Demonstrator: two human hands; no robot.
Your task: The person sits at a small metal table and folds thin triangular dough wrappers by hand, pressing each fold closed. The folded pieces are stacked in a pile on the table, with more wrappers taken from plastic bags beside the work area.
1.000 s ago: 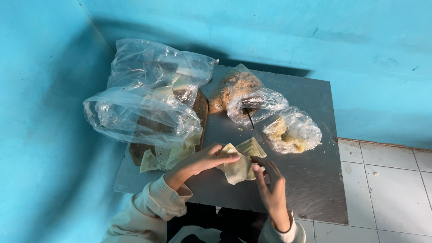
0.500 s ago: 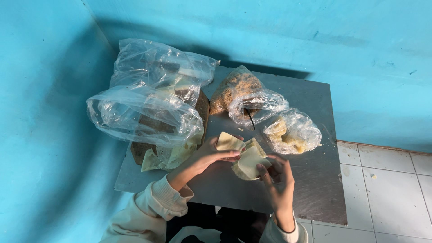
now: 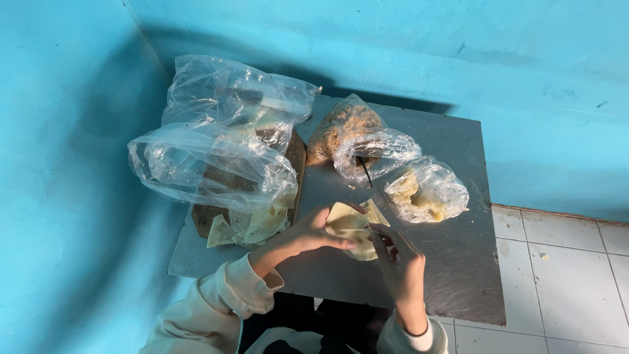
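Both hands — left hand [image 3: 308, 233], right hand [image 3: 400, 265] — pinch one pale wrapper [image 3: 350, 226] beside four plastic bags [image 3: 216, 164].

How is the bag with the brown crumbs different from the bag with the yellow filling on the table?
The brown crumb bag lies at the back of the table, while the yellow filling bag lies closer to the person. The crumb bag holds brown, grainy matter; the filling bag holds pale yellow lumps. The crumb bag's top is closed and pointed; the filling bag looks crumpled and loose. Both are clear plastic, and neither hand touches them.
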